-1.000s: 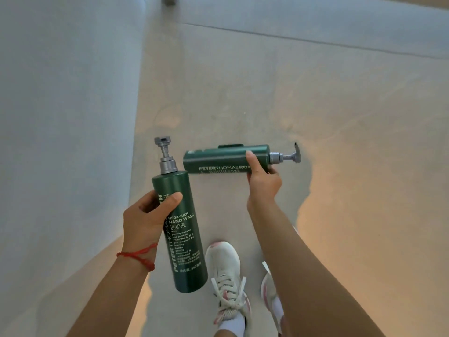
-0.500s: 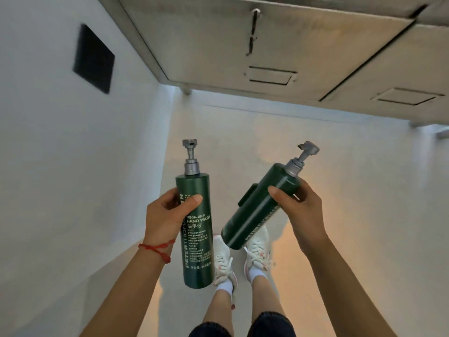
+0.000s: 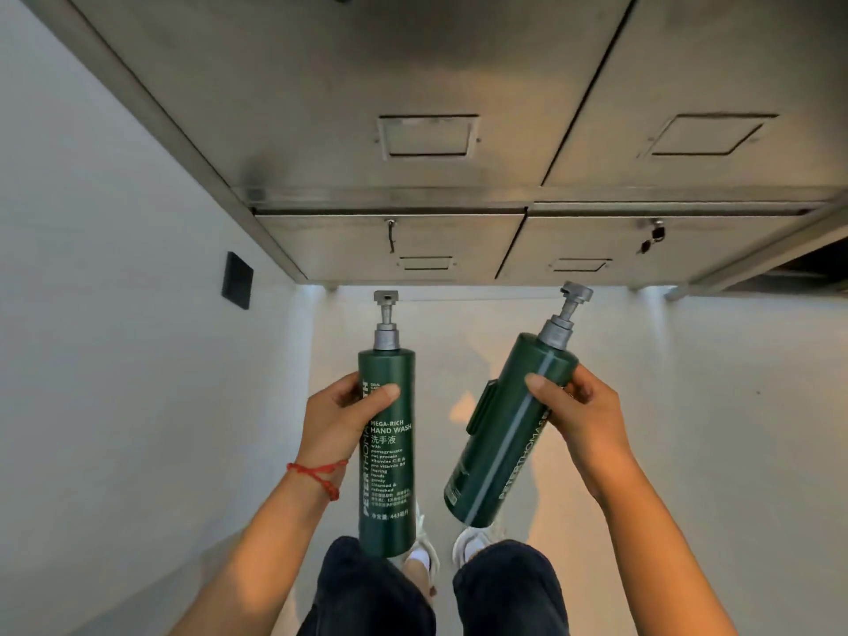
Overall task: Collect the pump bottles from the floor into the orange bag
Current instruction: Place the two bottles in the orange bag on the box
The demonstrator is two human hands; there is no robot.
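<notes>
Head view: left hand (image 3: 337, 422) wrapped around hand wash bottle (image 3: 387, 452), long axis upright, grey pump (image 3: 385, 321) pointing toward steel lockers (image 3: 413, 130). Right hand (image 3: 580, 417) grips second green pump bottle (image 3: 504, 433) near its shoulder, axis tilted, pump end leaning right toward lockers, base low over white sneakers (image 3: 468, 543). Bottles apart. Red string bracelet (image 3: 316, 475) on left wrist.

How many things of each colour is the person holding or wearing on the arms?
Green: 2, the upright hand wash bottle in the left hand and the tilted pump bottle in the right hand.
Red: 1, the string bracelet on the left wrist.
Total: 3.
</notes>
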